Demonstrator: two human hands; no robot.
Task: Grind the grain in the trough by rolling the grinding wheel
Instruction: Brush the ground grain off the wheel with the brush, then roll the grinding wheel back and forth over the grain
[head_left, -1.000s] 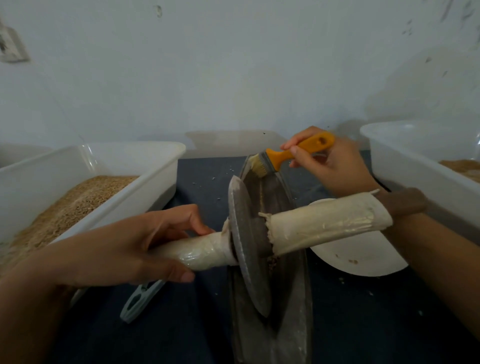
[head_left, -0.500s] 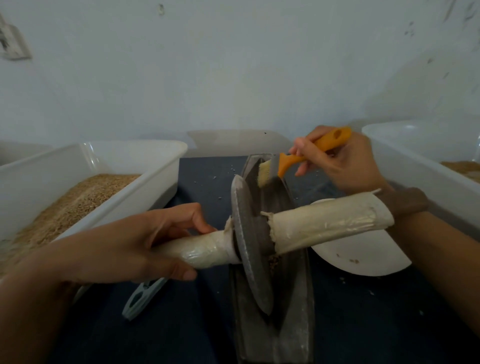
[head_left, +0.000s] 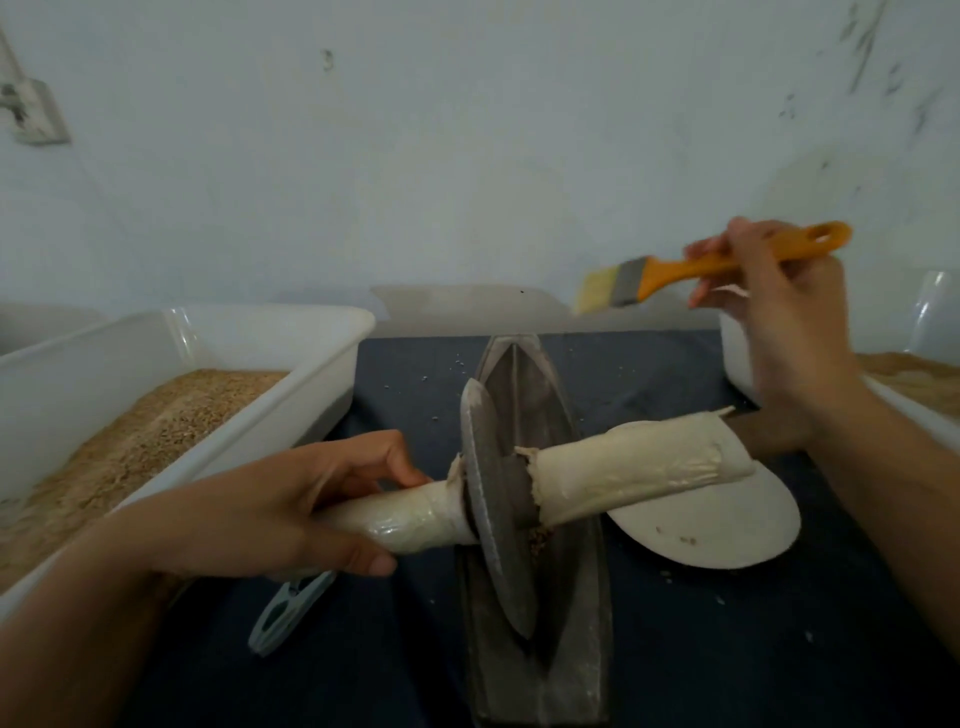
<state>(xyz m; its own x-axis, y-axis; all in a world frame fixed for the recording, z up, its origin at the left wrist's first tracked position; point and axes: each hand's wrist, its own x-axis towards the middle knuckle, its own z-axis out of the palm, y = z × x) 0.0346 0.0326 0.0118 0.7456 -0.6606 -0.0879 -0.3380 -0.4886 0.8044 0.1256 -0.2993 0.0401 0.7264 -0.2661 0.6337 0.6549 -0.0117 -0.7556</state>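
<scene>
With my left hand (head_left: 270, 512) clamped on its wrapped handle (head_left: 405, 522), I judge the grinding wheel (head_left: 493, 512) heavy, rigid; right hand (head_left: 769, 291) pinches brush (head_left: 691, 270).

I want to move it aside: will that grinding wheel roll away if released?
Probably: the grinding wheel stands on its thin edge in the trough, steadied only by the left hand. Being metal, it likely feels heavy and would tip sideways.

Dark blue table surface (head_left: 675, 649) scattered with grain specks, metal grinding trough (head_left: 566, 613) at centre, white tub of grain (head_left: 311, 364) left, second white tub (head_left: 737, 364) right, white plate (head_left: 727, 530) beside trough, pale clothes peg (head_left: 288, 608) near left tub
</scene>
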